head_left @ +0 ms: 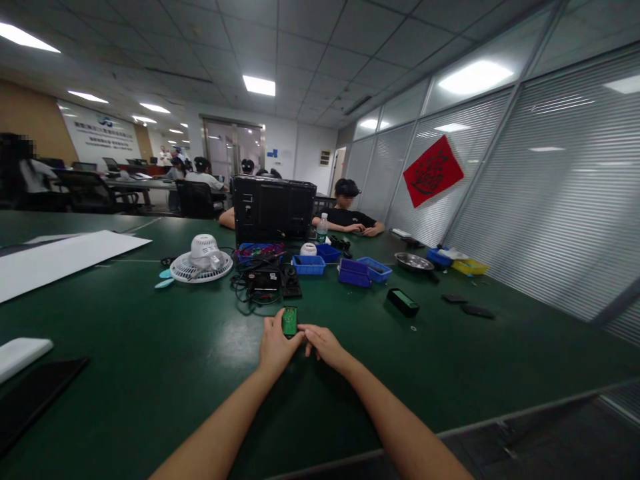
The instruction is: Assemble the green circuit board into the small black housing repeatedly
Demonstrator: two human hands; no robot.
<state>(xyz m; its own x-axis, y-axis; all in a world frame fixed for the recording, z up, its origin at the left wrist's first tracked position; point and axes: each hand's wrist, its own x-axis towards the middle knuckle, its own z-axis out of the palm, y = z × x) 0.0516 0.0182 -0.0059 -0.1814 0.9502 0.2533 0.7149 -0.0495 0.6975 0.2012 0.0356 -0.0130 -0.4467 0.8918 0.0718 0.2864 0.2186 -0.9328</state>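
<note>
Left hand (277, 345) clasps the green circuit board (290, 321)! Right hand (323, 345), loosely curled, sits right beside it, any grip unclear.

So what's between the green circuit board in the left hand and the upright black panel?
In the head view: a black box amid tangled cables, a black stand beside it, and, nearer the panel, a blue tray.
</note>
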